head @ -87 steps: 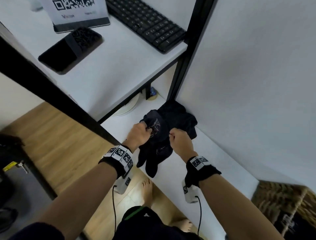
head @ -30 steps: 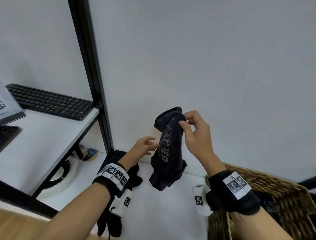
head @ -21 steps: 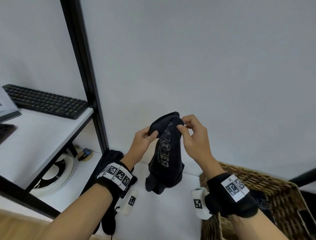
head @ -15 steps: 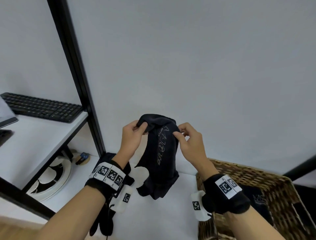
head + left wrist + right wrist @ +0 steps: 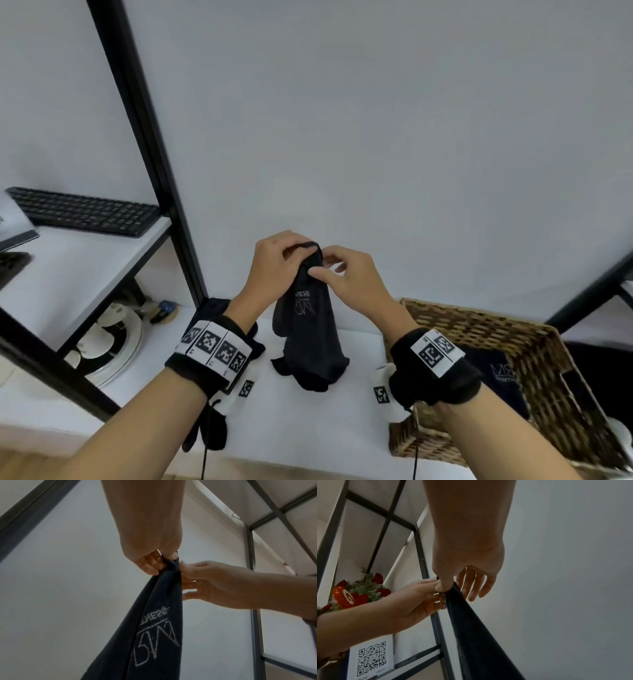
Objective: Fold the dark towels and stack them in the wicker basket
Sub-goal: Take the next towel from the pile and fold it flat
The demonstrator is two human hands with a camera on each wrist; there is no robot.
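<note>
A dark towel (image 5: 310, 335) with a pale printed logo hangs bunched above the white shelf (image 5: 308, 428). My left hand (image 5: 298, 251) grips its top edge, fingers curled round the cloth (image 5: 154, 635). Close beside it, my right hand (image 5: 322, 270) pinches the same edge between thumb and forefinger; its other fingers (image 5: 474, 586) spread behind the towel (image 5: 479, 635). The wicker basket (image 5: 479, 329) stands to the right with a folded dark towel (image 5: 496, 373) inside. Another dark towel (image 5: 212, 308) lies on the shelf, partly hidden behind my left wrist.
A black shelf post (image 5: 154, 164) rises on the left, close to the wall. A black keyboard (image 5: 85, 212) lies on the upper white shelf. Beneath that shelf sits a white round object (image 5: 113, 342). A QR sign (image 5: 371, 657) and a red ornament (image 5: 351, 595) show in the right wrist view.
The towel was lifted off the pile and carried right, near the basket. My left hand came up and took hold of its top; both hands now meet at that edge.
</note>
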